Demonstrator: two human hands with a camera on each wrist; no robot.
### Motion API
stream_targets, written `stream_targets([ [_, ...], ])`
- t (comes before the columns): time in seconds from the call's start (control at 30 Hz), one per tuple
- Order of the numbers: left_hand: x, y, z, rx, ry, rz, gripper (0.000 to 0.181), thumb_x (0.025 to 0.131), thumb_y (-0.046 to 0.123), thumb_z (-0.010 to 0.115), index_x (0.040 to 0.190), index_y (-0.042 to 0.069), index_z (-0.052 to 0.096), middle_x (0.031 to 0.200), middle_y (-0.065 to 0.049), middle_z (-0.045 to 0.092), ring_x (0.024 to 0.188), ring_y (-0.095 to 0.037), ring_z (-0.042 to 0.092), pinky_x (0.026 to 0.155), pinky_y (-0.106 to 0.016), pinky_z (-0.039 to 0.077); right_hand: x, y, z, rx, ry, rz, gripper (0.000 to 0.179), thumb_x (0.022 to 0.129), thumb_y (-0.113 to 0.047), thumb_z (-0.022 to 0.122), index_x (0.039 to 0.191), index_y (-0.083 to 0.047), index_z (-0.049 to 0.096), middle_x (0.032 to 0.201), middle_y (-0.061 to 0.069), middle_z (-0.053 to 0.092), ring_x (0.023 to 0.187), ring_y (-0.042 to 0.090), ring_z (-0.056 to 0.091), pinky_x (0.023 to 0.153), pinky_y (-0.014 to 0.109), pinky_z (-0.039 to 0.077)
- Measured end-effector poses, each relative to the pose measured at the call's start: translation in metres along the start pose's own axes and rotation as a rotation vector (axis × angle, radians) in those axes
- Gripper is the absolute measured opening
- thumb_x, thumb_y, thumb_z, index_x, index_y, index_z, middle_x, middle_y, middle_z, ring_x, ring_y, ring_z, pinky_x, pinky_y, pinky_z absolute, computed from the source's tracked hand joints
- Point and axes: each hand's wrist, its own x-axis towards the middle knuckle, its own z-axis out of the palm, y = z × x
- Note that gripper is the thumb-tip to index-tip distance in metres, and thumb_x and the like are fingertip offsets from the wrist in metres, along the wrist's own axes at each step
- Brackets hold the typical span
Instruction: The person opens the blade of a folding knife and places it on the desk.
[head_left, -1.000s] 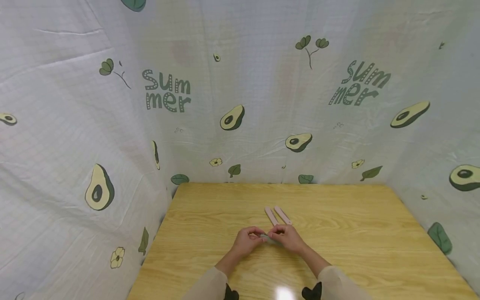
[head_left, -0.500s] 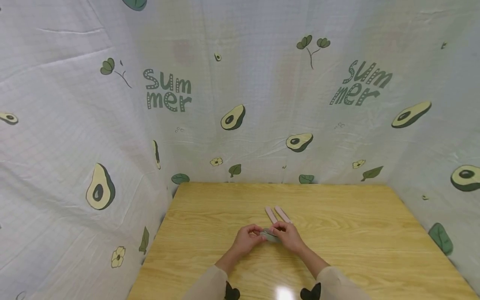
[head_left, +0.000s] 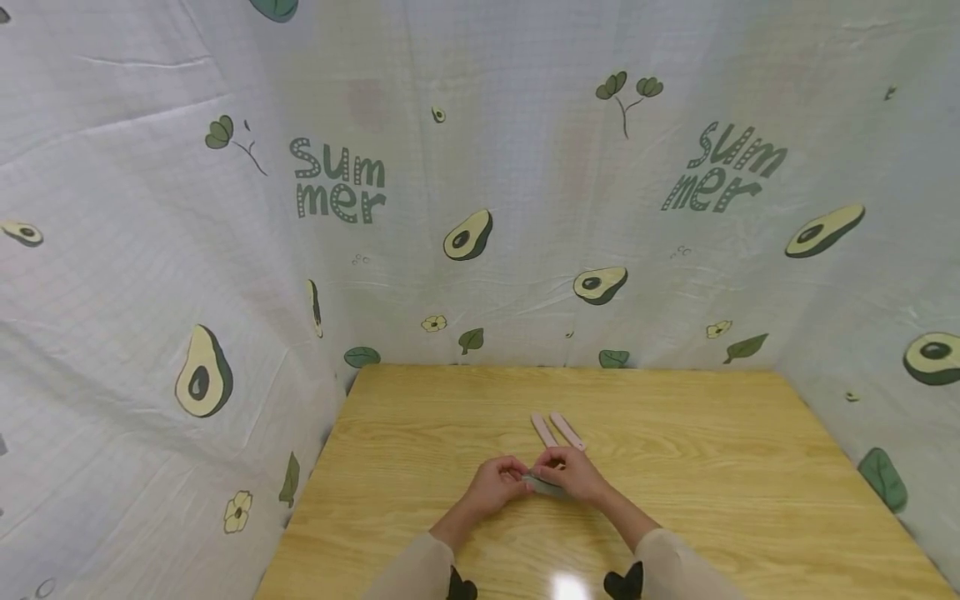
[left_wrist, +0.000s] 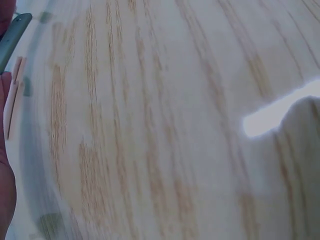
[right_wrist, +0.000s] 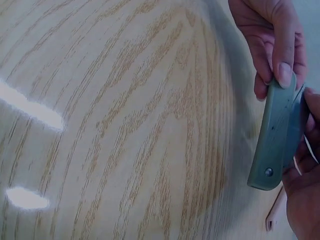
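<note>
A green folding knife (right_wrist: pixel 274 130) is held between both hands above the table. My left hand (head_left: pixel 495 485) pinches one end of its handle, with the thumb flat on the handle's face in the right wrist view. At the other end a round rivet shows. Alongside the handle the grey blade (right_wrist: pixel 296 131) stands out at a narrow angle, its tip close to my left thumb. My right hand (head_left: pixel 576 478) has its curled fingers at the blade; its grip is partly hidden. In the left wrist view only the knife's green end and a sliver of a hand appear.
Just beyond the hands, two slim pink pieces lie side by side on the wooden table (head_left: pixel 420 417), one left (head_left: pixel 543 429) and one right (head_left: pixel 567 431). A pale printed cloth (head_left: pixel 517 183) hangs around the table's back and sides.
My right hand rose slightly and moved away from the left, showing more of the knife, then came back down toward it. My left hand has hardly moved. The pink pieces stay put.
</note>
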Motion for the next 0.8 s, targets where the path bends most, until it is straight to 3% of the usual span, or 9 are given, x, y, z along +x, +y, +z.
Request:
stream_targets([
  [0.47,-0.0015,0.0013,0.0027,-0.049,-0.021,0.031,0.018,0.081,0.003,0.075,0.093,-0.005,0.064,0.078,0.003,0.058,0.062,-0.003,0.057,0.054,-0.013,0.047,0.0012,-0.0027,-0.0023,-0.025,-0.062,-0.052,0.010,0.092,-0.019,0.066,0.091,-0.010,0.070,0.084,0.004,0.067,0.073,-0.001,0.054,0.063,0.018,0.047],
  [0.63,-0.0020,0.0019,0.0041,-0.021,-0.003,0.033,0.018,0.081,0.007,0.076,0.090,-0.002,0.064,0.078,0.003,0.057,0.060,-0.002,0.055,0.053,-0.013,0.047,0.0021,-0.0020,-0.0055,-0.052,-0.098,-0.093,0.009,0.093,-0.018,0.065,0.090,-0.010,0.069,0.082,0.002,0.067,0.072,-0.001,0.054,0.062,0.018,0.048],
  [0.8,-0.0002,0.0029,0.0048,-0.016,0.009,0.025,0.017,0.081,0.011,0.077,0.089,0.001,0.065,0.081,0.002,0.057,0.061,-0.005,0.055,0.053,-0.014,0.047,0.0024,-0.0037,-0.0091,-0.083,-0.084,-0.124,0.008,0.093,-0.021,0.065,0.090,-0.014,0.069,0.080,-0.001,0.066,0.070,-0.001,0.054,0.061,0.019,0.048],
])
